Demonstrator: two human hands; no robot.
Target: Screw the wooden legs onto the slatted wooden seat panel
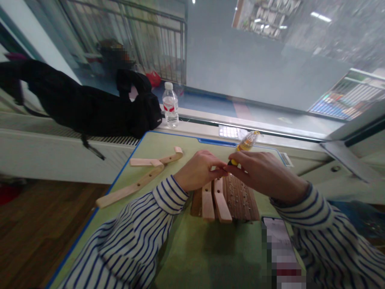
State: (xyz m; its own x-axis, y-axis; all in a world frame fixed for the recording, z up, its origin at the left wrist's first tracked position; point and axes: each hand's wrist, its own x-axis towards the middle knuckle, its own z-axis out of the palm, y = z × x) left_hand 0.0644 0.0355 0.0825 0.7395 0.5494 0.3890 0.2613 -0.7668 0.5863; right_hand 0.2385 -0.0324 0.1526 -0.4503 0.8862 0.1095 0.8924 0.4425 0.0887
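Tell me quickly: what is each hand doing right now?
Left hand: fingers pinched shut by the screwdriver; what they pinch cannot be told.
Right hand: closed on the screwdriver.

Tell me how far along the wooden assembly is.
Looks done: two slats lie on the brown board; whether fastened is unclear. In hand: the right hand holds a screwdriver; the left hand pinches at its tip, above the slats. Left, seemingly: the jointed wooden arms lie loose on the table, apart from the board.
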